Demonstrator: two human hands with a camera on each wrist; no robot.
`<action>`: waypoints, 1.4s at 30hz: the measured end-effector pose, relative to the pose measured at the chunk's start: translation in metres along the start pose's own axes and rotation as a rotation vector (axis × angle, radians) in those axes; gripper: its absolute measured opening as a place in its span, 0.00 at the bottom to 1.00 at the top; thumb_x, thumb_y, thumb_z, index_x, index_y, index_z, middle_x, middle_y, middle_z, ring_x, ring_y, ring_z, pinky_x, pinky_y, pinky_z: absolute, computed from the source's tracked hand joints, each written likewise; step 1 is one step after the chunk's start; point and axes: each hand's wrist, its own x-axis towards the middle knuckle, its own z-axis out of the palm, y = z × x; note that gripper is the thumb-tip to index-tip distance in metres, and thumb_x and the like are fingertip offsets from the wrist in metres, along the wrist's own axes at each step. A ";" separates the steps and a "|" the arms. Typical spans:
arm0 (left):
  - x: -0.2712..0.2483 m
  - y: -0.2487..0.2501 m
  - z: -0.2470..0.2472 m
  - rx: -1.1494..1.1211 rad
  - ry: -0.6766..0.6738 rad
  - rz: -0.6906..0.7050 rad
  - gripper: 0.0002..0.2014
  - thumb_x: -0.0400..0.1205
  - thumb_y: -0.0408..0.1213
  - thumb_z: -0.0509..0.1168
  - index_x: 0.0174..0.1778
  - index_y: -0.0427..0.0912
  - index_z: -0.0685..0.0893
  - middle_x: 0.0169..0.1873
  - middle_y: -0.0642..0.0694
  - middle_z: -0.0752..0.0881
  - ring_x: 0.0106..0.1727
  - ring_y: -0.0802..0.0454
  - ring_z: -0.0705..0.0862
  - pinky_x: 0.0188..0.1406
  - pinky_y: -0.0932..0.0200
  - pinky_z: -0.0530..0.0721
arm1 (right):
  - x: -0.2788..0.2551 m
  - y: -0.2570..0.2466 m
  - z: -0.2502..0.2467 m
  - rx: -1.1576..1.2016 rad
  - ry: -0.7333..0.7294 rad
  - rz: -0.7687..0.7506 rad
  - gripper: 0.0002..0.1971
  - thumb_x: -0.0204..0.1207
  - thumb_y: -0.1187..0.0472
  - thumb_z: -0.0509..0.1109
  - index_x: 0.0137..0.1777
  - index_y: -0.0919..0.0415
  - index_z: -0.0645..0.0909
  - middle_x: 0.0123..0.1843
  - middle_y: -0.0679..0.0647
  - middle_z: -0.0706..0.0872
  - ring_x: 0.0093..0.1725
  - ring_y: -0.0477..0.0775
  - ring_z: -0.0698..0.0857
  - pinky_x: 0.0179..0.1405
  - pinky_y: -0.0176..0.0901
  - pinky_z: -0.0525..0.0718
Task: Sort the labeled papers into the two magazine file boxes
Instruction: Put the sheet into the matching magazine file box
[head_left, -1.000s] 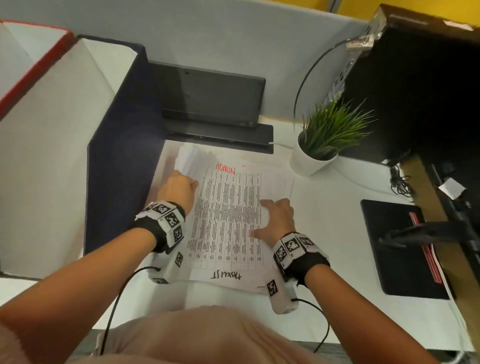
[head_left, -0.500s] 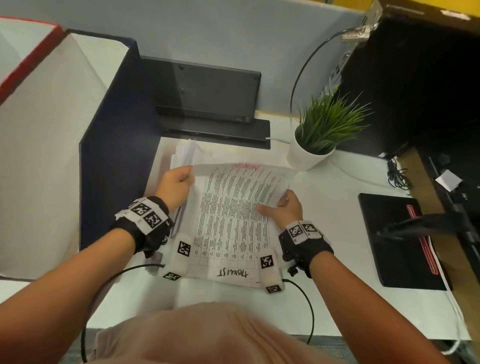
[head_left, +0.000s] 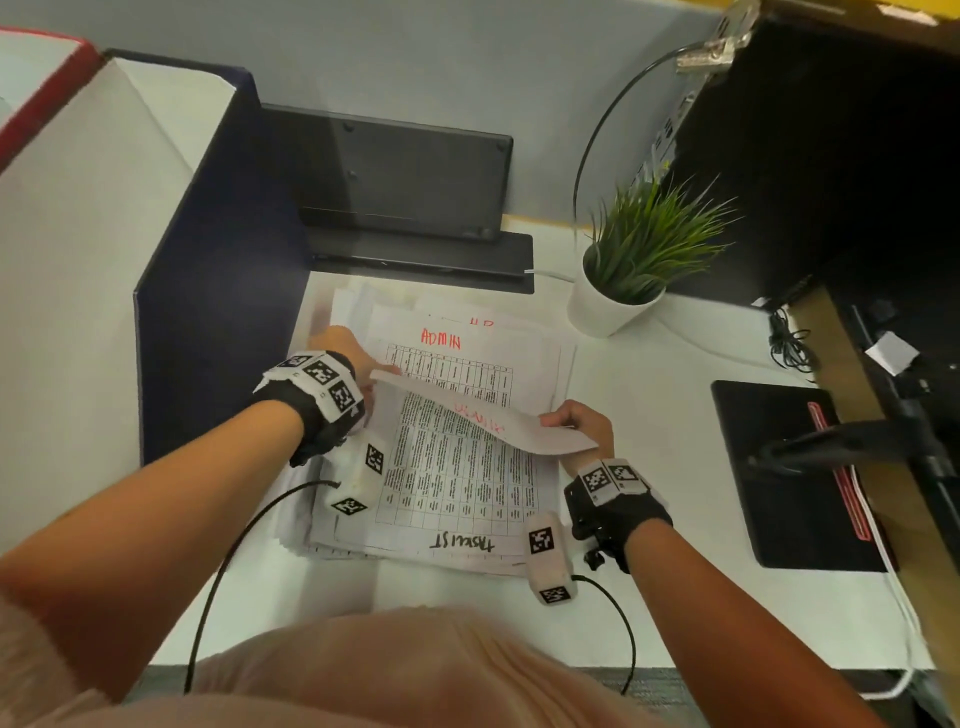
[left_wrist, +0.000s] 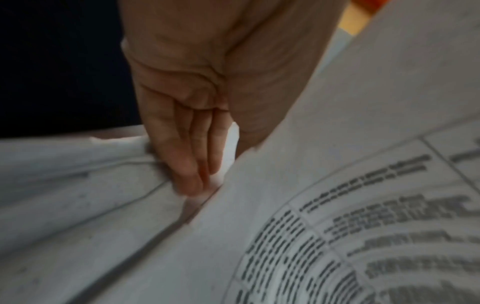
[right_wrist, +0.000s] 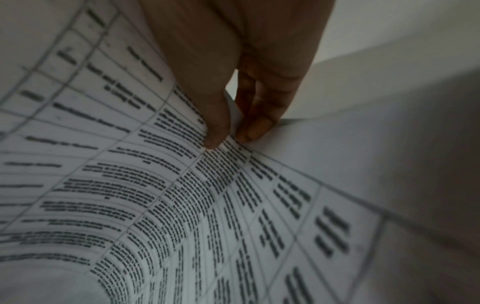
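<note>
Top printed white table sheet (head_left: 467, 441) now peeled up off the white paper stack (head_left: 467, 358) — right hand (head_left: 584, 426) pinches its edge, left hand (head_left: 343, 353) grips the opposite corner. Another ADMIN page exposed — filing's next, I'd guess.

Office cubicle desk. Grey partition wall (head_left: 415, 62) behind, white desktop (head_left: 649, 415), black monitor base (head_left: 426, 254) w/ cable, mouse pad (head_left: 789, 467) at right, small potted plant (head_left: 639, 260), two magazine file boxes (head_left: 156, 260) at left, stack of printed forms (head_left: 467, 467) marked "ADMIN".
</note>
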 end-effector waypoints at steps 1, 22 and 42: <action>0.000 0.001 0.002 0.040 0.042 -0.006 0.12 0.76 0.37 0.72 0.43 0.30 0.84 0.41 0.38 0.87 0.38 0.42 0.85 0.31 0.57 0.81 | 0.001 0.002 -0.001 -0.041 -0.001 -0.002 0.17 0.67 0.83 0.62 0.25 0.63 0.73 0.29 0.56 0.76 0.30 0.49 0.74 0.21 0.25 0.75; -0.012 -0.025 0.020 -0.193 0.392 0.428 0.12 0.82 0.25 0.59 0.60 0.30 0.83 0.48 0.37 0.79 0.52 0.43 0.81 0.57 0.56 0.79 | 0.008 0.009 0.007 -0.127 -0.004 -0.059 0.22 0.63 0.83 0.61 0.17 0.58 0.70 0.25 0.51 0.73 0.29 0.49 0.71 0.26 0.31 0.72; 0.008 -0.017 0.003 -0.389 0.079 0.010 0.12 0.79 0.41 0.66 0.37 0.34 0.82 0.35 0.37 0.83 0.39 0.42 0.82 0.55 0.43 0.85 | 0.001 -0.007 0.005 0.452 -0.140 0.360 0.11 0.63 0.81 0.59 0.29 0.72 0.81 0.35 0.63 0.88 0.35 0.65 0.87 0.28 0.47 0.87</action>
